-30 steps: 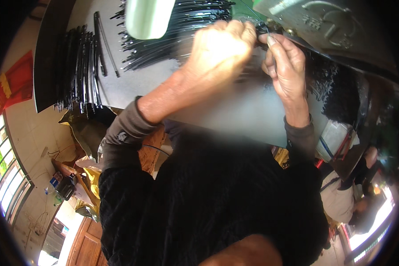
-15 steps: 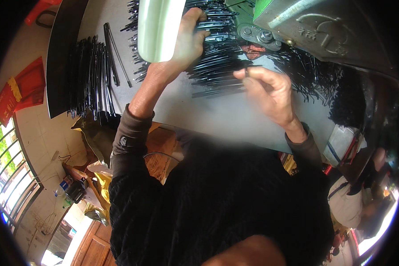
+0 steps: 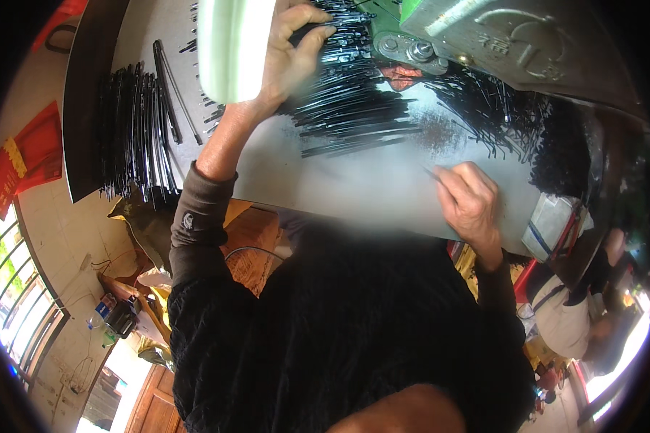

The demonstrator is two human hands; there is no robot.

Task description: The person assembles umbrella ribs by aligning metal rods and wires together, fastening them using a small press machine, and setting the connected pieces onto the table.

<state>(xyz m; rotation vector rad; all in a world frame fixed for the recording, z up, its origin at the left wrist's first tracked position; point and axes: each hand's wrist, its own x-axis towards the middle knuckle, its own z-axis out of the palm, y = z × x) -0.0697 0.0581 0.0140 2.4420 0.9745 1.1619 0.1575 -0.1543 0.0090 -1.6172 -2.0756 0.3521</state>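
Observation:
My left hand (image 3: 294, 54) reaches over a pile of thin black rods (image 3: 361, 108), with its thumb and forefinger bent toward each other at the rods' left ends. Whatever is between those fingertips is hard to make out. To the right, my right hand (image 3: 471, 196) is over the near part of the grey metal table (image 3: 325, 177), its fingers curled in a pinch. A short, thin dark tip pokes out from them, too blurred to name. A pale curved panel (image 3: 235, 50) hides part of the pile and of my left hand.
Another bundle of black rods (image 3: 137, 133) is on the table's left. A green and grey metal machine (image 3: 513, 47) stands at the back right, with tangled short black pieces (image 3: 498, 108) beneath it. A white box (image 3: 549, 224) sits by the right edge.
My right hand has moved away from the rod pile, toward me and to the right, and its fingers have curled in. My left hand stays at the pile. The whole view has shifted slightly.

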